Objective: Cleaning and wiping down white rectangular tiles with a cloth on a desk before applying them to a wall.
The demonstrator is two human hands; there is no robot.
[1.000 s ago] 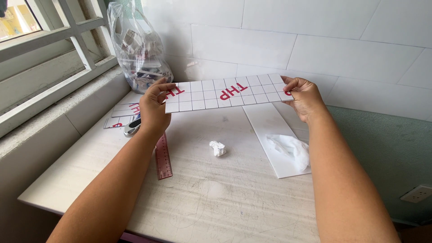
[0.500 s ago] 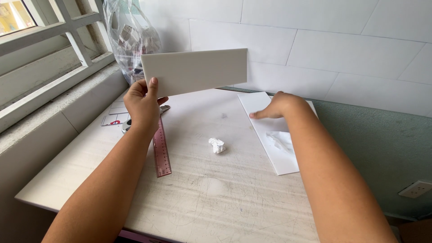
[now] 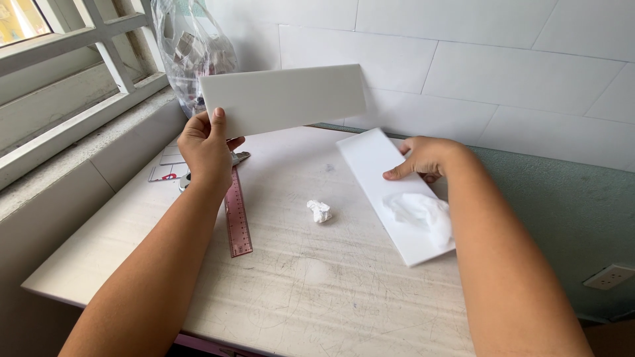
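Observation:
My left hand (image 3: 206, 151) grips the left end of a white rectangular sheet (image 3: 284, 98) and holds it upright above the back of the worktop (image 3: 291, 291), plain side toward me. My right hand (image 3: 423, 158) rests with its fingers on a second white rectangular panel (image 3: 370, 165) that lies flat on the worktop to the right. A crumpled white cloth (image 3: 420, 211) lies on that panel just in front of my right hand.
A red ruler (image 3: 237, 215) lies below my left hand. A small crumpled white wad (image 3: 320, 211) sits mid-worktop. A clear plastic bag (image 3: 188, 49) of items stands by the window sill (image 3: 79, 142). Gridded backing paper (image 3: 167, 165) lies at the left. Tiled wall behind.
The sheet, first held flat by both hands with its gridded side up, has been turned plain side toward me. My right hand released it and dropped onto the flat panel.

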